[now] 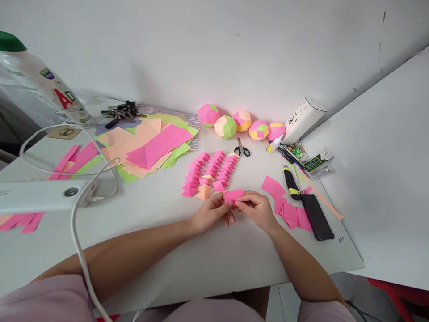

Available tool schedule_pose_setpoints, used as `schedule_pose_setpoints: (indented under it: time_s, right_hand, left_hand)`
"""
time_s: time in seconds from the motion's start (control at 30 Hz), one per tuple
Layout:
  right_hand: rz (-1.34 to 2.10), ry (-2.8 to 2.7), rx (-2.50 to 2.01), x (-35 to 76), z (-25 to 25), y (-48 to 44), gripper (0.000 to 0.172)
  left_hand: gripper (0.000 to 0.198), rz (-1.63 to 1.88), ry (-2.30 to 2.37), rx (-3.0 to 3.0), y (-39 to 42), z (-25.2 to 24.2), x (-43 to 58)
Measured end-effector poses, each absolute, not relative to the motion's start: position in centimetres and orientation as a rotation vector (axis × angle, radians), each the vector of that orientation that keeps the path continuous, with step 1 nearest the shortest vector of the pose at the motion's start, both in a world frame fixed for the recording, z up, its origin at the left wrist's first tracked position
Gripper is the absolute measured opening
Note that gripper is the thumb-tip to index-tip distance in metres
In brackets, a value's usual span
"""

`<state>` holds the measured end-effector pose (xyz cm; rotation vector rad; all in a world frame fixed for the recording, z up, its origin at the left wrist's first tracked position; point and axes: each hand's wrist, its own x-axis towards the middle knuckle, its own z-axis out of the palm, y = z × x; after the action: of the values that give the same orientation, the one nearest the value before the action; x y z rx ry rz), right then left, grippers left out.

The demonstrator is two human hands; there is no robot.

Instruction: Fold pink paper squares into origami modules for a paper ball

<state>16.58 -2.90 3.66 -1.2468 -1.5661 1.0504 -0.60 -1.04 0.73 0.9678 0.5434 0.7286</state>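
Between my two hands is a small pink piece of paper, pinched at its lower edge. My left hand is closed on its left side, thumb in front. From the right, my right hand grips the same piece with thumb and fingers. Just beyond my hands lie rows of folded pink paper units, with a peach folded unit nearest my left hand. Flat pink paper squares are spread to the right of my right hand. Scissors with black handles rest behind the rows.
Several paper balls line the wall beside a white cylinder. A stack of coloured paper, keys and a tall bottle stand left. A white power bank trails a cable. A cutter and black phone lie right.
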Motion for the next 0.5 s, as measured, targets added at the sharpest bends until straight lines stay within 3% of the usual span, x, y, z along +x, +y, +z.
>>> schedule_pose_setpoints:
  time_s: [0.5]
  right_hand:
    - [1.117, -1.503, -1.294, 16.21, 4.07, -3.13, 0.009]
  left_hand:
    - [0.031, 0.710, 0.563, 1.006, -1.05, 0.57, -0.39]
